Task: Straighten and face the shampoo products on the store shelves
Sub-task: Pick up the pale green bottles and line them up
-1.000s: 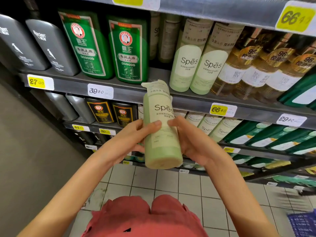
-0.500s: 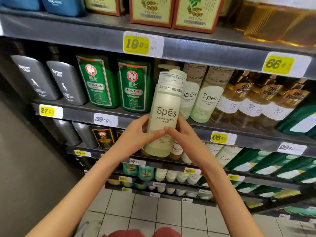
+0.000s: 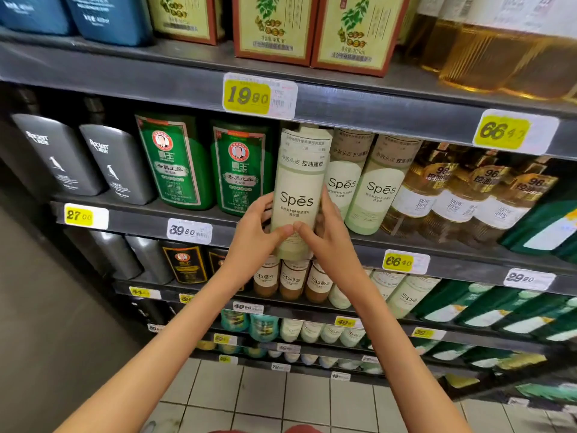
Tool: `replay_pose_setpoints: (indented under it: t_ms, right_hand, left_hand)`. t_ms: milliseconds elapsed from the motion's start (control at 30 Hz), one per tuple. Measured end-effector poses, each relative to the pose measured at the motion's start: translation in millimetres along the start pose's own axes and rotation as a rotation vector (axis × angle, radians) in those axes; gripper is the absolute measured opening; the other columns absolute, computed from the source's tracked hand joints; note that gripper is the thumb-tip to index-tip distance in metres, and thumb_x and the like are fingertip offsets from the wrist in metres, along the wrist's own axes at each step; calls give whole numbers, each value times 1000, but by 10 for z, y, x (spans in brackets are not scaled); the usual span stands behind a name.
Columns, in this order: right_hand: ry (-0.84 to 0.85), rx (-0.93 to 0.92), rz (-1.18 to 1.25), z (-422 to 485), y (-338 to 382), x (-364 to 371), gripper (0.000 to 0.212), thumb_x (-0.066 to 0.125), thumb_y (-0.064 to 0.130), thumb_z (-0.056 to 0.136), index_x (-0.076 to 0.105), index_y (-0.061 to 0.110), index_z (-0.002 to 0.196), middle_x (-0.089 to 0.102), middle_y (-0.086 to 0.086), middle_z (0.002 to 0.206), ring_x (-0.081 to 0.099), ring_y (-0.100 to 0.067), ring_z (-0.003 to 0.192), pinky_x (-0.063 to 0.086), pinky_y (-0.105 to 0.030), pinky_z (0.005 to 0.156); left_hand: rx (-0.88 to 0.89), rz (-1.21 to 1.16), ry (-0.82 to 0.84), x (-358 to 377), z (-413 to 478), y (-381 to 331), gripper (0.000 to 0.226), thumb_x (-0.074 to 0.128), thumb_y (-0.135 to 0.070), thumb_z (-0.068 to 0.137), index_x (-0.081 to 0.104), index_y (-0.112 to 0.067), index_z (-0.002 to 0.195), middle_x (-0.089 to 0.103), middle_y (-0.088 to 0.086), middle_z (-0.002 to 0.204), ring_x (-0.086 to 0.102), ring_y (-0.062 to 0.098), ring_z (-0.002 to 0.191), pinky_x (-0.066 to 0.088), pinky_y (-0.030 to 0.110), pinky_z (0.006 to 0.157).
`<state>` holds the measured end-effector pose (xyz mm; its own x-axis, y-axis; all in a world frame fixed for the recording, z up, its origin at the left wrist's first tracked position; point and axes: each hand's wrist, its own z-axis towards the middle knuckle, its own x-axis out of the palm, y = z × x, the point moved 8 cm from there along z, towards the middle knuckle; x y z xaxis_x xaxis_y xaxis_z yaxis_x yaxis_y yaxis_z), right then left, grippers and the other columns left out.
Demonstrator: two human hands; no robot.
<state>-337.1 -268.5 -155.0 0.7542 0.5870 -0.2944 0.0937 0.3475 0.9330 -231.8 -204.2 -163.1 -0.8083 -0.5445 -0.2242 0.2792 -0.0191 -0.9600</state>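
Shampoo in a pale green cylindrical plastic bottle (image 3: 299, 195), printed "Spēs", was held upright by both hands at the front edge of the grey metal shelf (image 3: 140, 218). The left hand (image 3: 254, 237) wrapped its left side and the right hand (image 3: 329, 235) its right, with the thumbs meeting low on the label. Each grip was closed around the bottle. The label faced straight out. The base hung in front of the shelf's front edge and a little below it, so the bottle looked not yet set down. Its top reached the underside of the shelf above. A dark green flat bottle with a red-framed label (image 3: 240, 170) stood just to its left, and a matching pale green bottle (image 3: 343, 179) just to its right.

I judged the step to be placing this bottle into its row, with the task only partly done. The matching bottle and the amber bottles with gold caps (image 3: 452, 195) further right appeared to lean, though the wide lens may have caused some of that. What remained, as I read it, was to seat the held bottle flush with the front edge, square its neighbours, then work along the lower shelf (image 3: 299, 314).
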Motion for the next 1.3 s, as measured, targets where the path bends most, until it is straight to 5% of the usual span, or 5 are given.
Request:
replay_pose_setpoints:
  t_ms: [400, 667, 800, 933, 1300]
  right_hand:
    - [-147, -9, 15, 80, -76, 28, 76, 59, 9, 91, 15, 18, 152, 35, -11, 138, 42, -25, 132, 38, -52, 106]
    - [-260, -27, -73, 120, -75, -9, 70, 58, 4, 91, 22, 14, 150, 37, -1, 124, 43, -18, 124, 34, -37, 111]
    - [-390, -33, -97, 86, -47, -22, 69, 63, 3, 87, 30, 15, 147, 41, -2, 117, 46, -15, 115, 37, -27, 105]
    - [-545, -39, -73, 9, -66, -61, 49, 69, 7, 83, 50, 7, 129, 54, -6, 114, 52, -15, 105, 47, -33, 95]
    - [-592, -39, -72, -14, -226, -13, 31, 64, 0, 86, 58, 0, 117, 58, -6, 107, 56, -12, 98, 51, -23, 88]
  left_hand:
    - [86, -19, -20, 33, 139, 0, 60, 60, -3, 86, 38, -17, 141, 51, 3, 133, 49, 7, 120, 42, 16, 95]
    - [116, 20, -136, 7, 227, 77, 62, 66, -4, 82, 41, -14, 139, 41, 2, 112, 48, -3, 102, 41, 1, 83]
    - [145, 35, -156, -4, 245, 87, 61, 66, -3, 82, 44, -17, 137, 47, -2, 112, 51, -5, 103, 45, 4, 83]
    - [145, 5, -185, -9, 223, 100, 58, 66, -2, 82, 46, -16, 134, 51, 1, 121, 54, 1, 107, 48, 12, 86]
    - [125, 104, -325, 18, 181, 132, 49, 63, 1, 83, 49, -8, 129, 54, 7, 118, 54, 14, 110, 50, 37, 94]
